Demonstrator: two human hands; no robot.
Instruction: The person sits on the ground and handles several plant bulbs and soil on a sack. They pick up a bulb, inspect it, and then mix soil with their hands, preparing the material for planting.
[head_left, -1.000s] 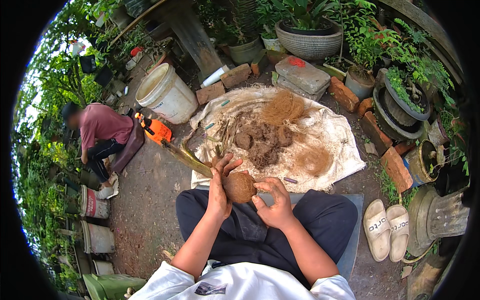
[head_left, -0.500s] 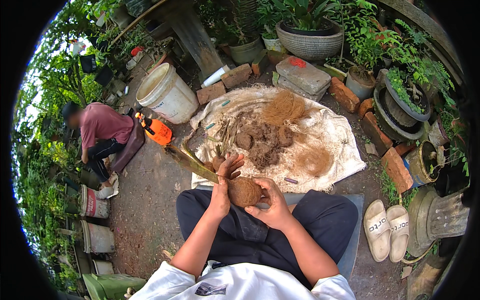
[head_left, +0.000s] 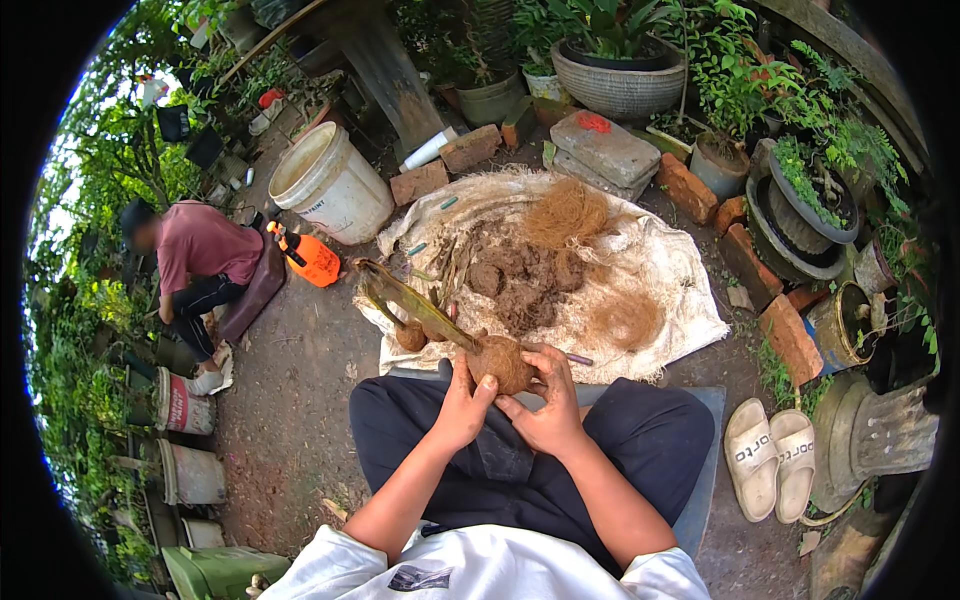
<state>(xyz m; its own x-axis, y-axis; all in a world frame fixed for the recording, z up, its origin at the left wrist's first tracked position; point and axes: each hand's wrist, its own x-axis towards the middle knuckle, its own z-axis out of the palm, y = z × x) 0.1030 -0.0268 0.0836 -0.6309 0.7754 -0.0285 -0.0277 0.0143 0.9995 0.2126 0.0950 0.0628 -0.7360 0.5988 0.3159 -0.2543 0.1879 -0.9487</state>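
Cupping fibre ball point(head_left: 502, 362); both hands.

Fibre-wrapped ball point(head_left: 503, 362) sits btwn both hands, just above lap. Sack point(head_left: 660, 270) w/ soil heap point(head_left: 525, 285) at 12 o'clock; bucket point(head_left: 330, 185) 11 o'clock; sandals point(head_left: 768, 460) 3 o'clock.

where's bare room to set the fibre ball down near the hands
Both hands, left hand and right hand, hold the fibre ball over the lap. Bare dirt lies left of the knee, between the white sack sheet and the seated person. The sheet's right edge is partly bare. Its middle is crowded with soil clumps and coir piles.
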